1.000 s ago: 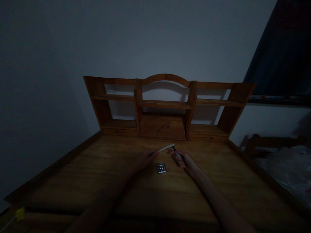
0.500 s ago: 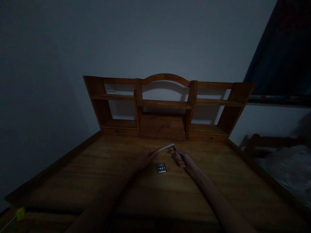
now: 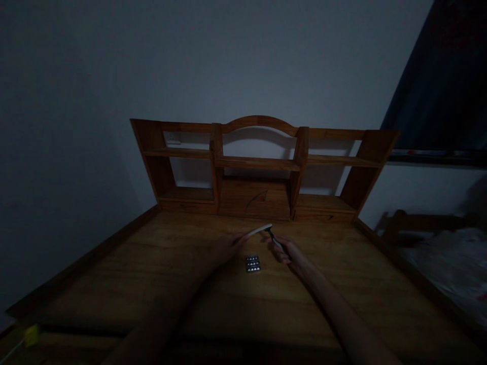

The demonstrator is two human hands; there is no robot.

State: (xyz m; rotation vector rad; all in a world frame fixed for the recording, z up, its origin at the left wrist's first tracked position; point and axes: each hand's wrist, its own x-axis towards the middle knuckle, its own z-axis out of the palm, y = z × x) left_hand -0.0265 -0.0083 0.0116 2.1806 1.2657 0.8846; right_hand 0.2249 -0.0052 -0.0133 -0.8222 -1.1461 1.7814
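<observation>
My left hand (image 3: 230, 247) is closed on one end of a slim, pale, slightly curved stick (image 3: 259, 229) that points up and to the right; its exact kind is too dim to tell. In my right hand (image 3: 288, 250) is a razor (image 3: 276, 241) with a grey handle and a dark neck, its head end against the far tip of the pale stick. On the desk below and between both hands lies a small dark block (image 3: 253, 264) with rows of shiny silver pieces. Both hands are above the desk.
The wooden desk (image 3: 160, 274) has a raised rim along its sides. A wooden shelf unit (image 3: 258, 163) stands at its back against the wall. Far right, beyond the rim, is a pale plastic-like bundle (image 3: 452, 261). A yellow tag (image 3: 32, 335) sits at the lower left.
The razor's head end has shifted slightly left along the tip of the pale stick. My left hand and the dark block have hardly moved.
</observation>
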